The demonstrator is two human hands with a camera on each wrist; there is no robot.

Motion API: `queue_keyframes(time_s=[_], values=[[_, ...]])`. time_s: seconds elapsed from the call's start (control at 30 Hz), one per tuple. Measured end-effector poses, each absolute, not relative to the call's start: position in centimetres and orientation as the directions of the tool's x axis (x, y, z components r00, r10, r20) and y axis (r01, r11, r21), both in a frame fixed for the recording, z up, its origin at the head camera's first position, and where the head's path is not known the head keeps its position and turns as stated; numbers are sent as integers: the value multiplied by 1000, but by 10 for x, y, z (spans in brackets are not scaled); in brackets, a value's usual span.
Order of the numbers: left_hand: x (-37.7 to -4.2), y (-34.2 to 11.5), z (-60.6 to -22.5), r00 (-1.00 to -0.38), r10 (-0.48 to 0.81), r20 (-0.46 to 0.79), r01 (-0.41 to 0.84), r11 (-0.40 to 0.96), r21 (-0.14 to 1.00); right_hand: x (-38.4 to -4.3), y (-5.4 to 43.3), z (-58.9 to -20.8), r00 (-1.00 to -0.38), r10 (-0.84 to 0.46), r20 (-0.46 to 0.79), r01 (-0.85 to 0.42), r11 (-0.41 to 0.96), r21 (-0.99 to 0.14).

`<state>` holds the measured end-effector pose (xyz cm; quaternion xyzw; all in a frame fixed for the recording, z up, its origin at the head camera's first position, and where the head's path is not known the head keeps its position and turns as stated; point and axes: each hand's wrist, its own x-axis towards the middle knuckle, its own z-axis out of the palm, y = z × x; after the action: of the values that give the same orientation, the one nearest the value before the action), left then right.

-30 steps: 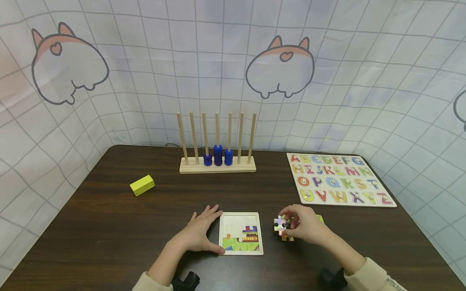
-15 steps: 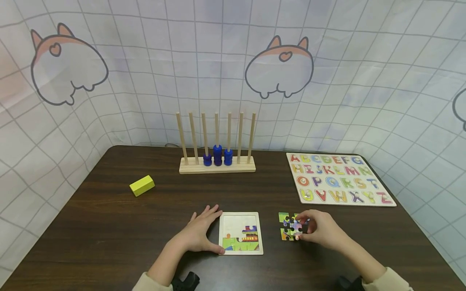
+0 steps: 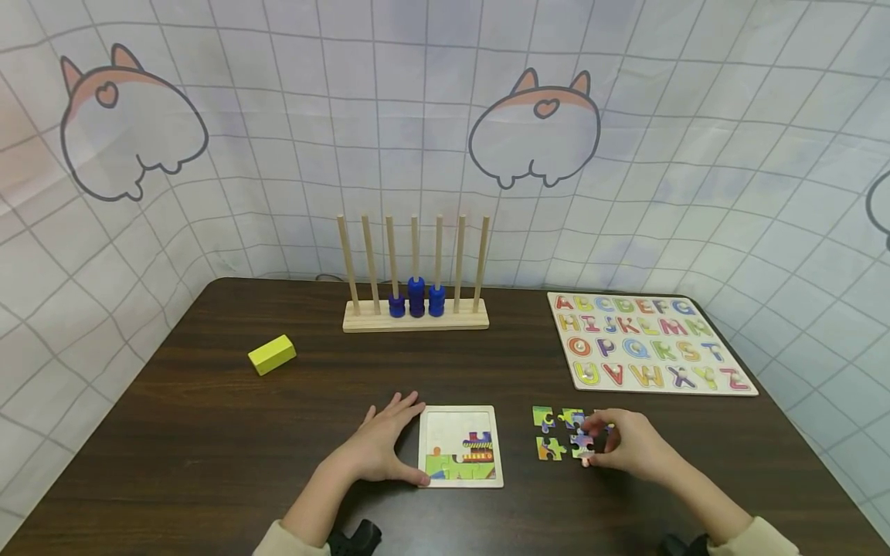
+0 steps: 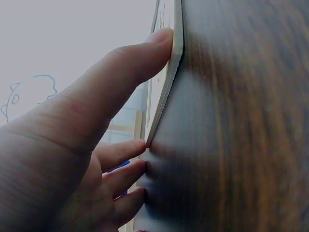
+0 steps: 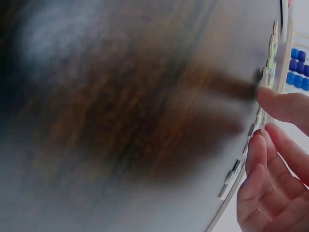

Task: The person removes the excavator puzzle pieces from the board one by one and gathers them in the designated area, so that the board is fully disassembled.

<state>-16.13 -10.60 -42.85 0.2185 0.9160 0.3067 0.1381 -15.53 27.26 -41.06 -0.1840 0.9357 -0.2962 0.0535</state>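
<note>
Over there a peg rack (image 3: 416, 326) with blue beads (image 3: 416, 299) stands across the table (image 3: 195, 440) by the gridded cloth (image 3: 348, 139), yellow block (image 3: 272, 354) off left, alphabet board (image 3: 652, 344) over right

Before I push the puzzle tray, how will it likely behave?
The puzzle tray looks thin and woody, so it should stay stiff. Lying flat, it will probably slide rather than tip. The fitted pieces sit inside its rim, so they'd likely travel along, though tilting might spill them.
</note>
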Motion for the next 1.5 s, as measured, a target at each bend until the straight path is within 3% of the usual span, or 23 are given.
queue_keyframes(time_s=[1.07,1.5], values=[[-163,-107,-432,-862,492,-121,327,723,608,-155,272,-410,-924,-381,-39,-290,761,-581],[-162,-107,-432,-865,494,-89,343,711,614,-154,263,-403,-915,-400,45,-339,706,-622]])
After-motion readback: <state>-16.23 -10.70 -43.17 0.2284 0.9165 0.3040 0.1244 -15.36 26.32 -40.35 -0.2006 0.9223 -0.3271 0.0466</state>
